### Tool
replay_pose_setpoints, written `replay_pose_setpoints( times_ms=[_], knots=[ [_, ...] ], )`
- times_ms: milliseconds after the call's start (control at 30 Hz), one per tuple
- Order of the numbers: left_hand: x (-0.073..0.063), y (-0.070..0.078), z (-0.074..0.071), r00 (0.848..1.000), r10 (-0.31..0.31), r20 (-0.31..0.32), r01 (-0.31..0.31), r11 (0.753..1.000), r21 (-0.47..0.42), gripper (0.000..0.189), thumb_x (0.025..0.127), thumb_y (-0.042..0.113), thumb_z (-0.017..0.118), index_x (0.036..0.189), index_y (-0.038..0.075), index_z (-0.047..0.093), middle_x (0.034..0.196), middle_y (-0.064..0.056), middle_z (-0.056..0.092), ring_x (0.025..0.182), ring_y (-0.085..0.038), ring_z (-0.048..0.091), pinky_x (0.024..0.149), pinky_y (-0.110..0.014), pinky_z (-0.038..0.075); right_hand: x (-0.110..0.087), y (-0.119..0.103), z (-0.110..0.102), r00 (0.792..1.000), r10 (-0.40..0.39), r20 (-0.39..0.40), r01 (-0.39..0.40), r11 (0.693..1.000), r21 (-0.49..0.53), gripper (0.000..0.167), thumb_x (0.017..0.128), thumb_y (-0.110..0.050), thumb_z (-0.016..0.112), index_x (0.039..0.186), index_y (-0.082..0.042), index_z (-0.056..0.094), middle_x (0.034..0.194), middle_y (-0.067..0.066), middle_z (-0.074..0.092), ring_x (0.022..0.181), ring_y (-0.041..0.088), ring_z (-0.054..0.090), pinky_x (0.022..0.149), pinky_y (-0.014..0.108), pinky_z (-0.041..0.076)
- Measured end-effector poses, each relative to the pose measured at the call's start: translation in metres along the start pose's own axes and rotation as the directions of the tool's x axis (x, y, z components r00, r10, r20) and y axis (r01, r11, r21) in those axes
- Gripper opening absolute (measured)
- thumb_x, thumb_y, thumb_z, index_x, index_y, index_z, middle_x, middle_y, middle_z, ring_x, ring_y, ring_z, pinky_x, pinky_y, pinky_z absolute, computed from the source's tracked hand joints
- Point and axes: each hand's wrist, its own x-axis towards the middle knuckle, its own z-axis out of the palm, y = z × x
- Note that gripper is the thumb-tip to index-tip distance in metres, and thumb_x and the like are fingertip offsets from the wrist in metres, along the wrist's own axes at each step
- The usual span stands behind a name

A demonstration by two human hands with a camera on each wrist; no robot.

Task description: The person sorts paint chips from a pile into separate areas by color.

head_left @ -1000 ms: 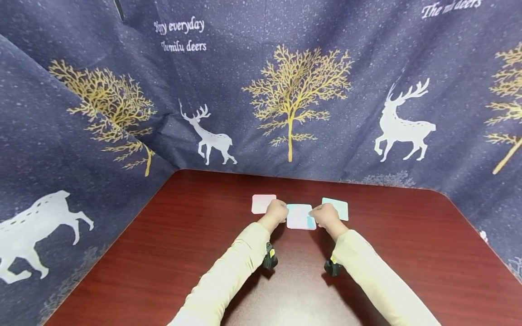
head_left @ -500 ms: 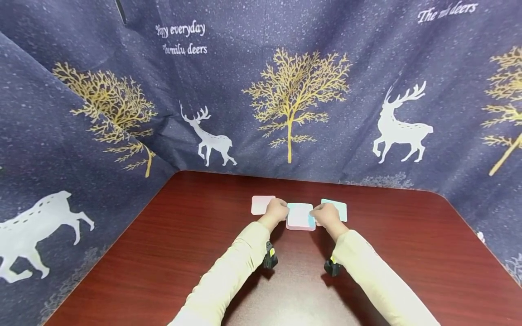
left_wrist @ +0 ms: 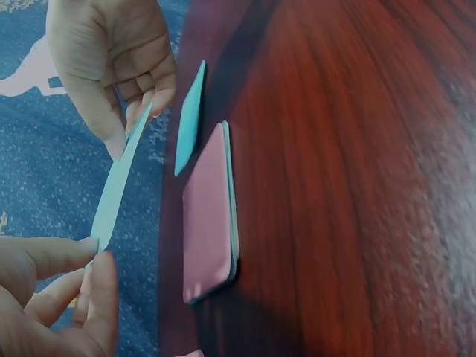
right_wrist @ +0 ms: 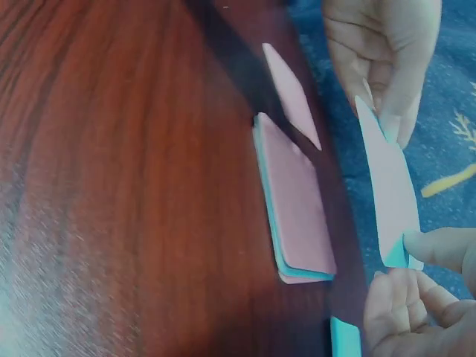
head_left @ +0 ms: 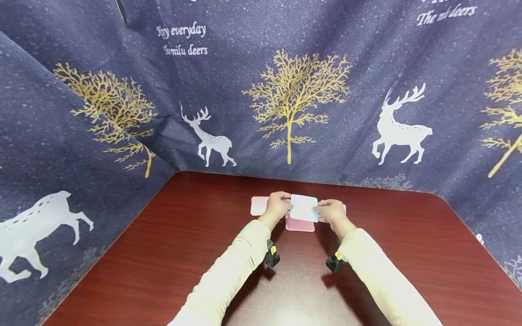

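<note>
Both hands hold a thin, round-cornered card up above the table. It looks whitish from the head, teal in the left wrist view, and pale pink with a teal corner in the right wrist view. My left hand pinches its left edge between thumb and fingers. At the opposite edge my right hand does the same, thumb over the teal corner. Below lies a stack of cards, pink on top with teal beneath.
On the reddish-brown table, a single pink card lies left of the stack. A teal card lies to the right, mostly covered by my right hand in the head view. A dark blue patterned cloth hangs behind the table.
The card has come up off the stack between both hands, rising away from me and tilting. The pink top of the stack now shows beneath it.
</note>
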Motion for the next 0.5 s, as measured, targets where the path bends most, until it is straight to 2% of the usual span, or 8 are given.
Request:
replay_pose_setpoints(
  times_ms=[67,100,167,233,333,400,500],
  knots=[
    [0.001,0.003,0.001,1.0,-0.005,-0.004,0.005,1.0,-0.026,0.032,0.074,-0.011,0.063,0.105,-0.005,0.068,0.091,-0.017,0.07,0.062,-0.018,0.062,0.057,-0.04,0.058,0.0,-0.003,-0.004,1.0,0.006,0.007,-0.006,0.999,0.038,0.034,0.087,-0.001,0.059,0.115,0.017,0.053,0.096,0.019,0.064,0.056,0.006,0.055,0.058,0.02,0.053],
    [0.001,0.004,0.002,1.0,-0.009,-0.008,0.009,0.999,-0.045,0.032,0.074,-0.011,0.063,0.104,-0.005,0.068,0.091,-0.017,0.07,0.06,-0.017,0.061,0.057,-0.042,0.057,0.0,-0.004,-0.006,1.0,0.011,0.006,-0.011,0.998,0.056,0.034,0.086,-0.001,0.06,0.114,0.017,0.053,0.084,0.013,0.064,0.055,0.006,0.055,0.057,0.019,0.053],
    [0.002,0.007,0.004,1.0,0.002,-0.013,-0.003,0.995,-0.104,0.03,0.074,-0.012,0.063,0.103,-0.006,0.068,0.091,-0.018,0.071,0.062,-0.015,0.061,0.061,-0.042,0.058,0.0,-0.008,-0.012,1.0,0.021,0.01,-0.021,0.997,0.078,0.035,0.087,-0.003,0.061,0.115,0.016,0.053,0.07,0.003,0.059,0.056,0.005,0.055,0.057,0.019,0.053],
    [0.003,0.01,0.007,1.0,0.007,-0.016,-0.009,0.985,-0.174,0.027,0.075,-0.012,0.063,0.102,-0.008,0.068,0.093,-0.021,0.071,0.064,-0.014,0.062,0.063,-0.037,0.058,-0.001,-0.01,-0.018,0.999,0.035,0.015,-0.036,0.995,0.09,0.037,0.088,-0.006,0.062,0.118,0.014,0.053,0.072,-0.001,0.058,0.059,0.004,0.055,0.06,0.018,0.053],
    [0.004,0.013,0.014,1.0,0.019,-0.025,-0.025,0.967,-0.252,0.024,0.077,-0.01,0.063,0.101,-0.009,0.068,0.095,-0.022,0.071,0.068,-0.011,0.062,0.064,-0.026,0.056,-0.002,-0.013,-0.028,0.998,0.059,0.013,-0.06,0.994,0.092,0.041,0.089,-0.011,0.063,0.123,0.01,0.053,0.082,0.0,0.058,0.064,0.004,0.056,0.063,0.017,0.053],
    [0.004,0.014,0.017,1.0,0.005,-0.029,-0.013,0.962,-0.271,0.022,0.079,-0.007,0.064,0.101,-0.007,0.069,0.095,-0.021,0.071,0.065,-0.008,0.061,0.062,-0.021,0.054,-0.002,-0.013,-0.032,0.998,0.067,0.011,-0.068,0.992,0.108,0.043,0.089,-0.012,0.063,0.125,0.009,0.052,0.081,0.0,0.059,0.063,0.004,0.056,0.062,0.016,0.053],
    [0.003,0.013,0.022,0.999,-0.005,-0.036,-0.005,0.963,-0.27,0.021,0.081,-0.003,0.066,0.101,-0.004,0.071,0.095,-0.018,0.072,0.064,-0.007,0.062,0.062,-0.022,0.055,-0.003,-0.014,-0.037,0.997,0.072,-0.002,-0.071,0.99,0.119,0.045,0.089,-0.012,0.063,0.127,0.009,0.05,0.073,-0.002,0.058,0.059,0.003,0.056,0.061,0.017,0.052]
  ],
)
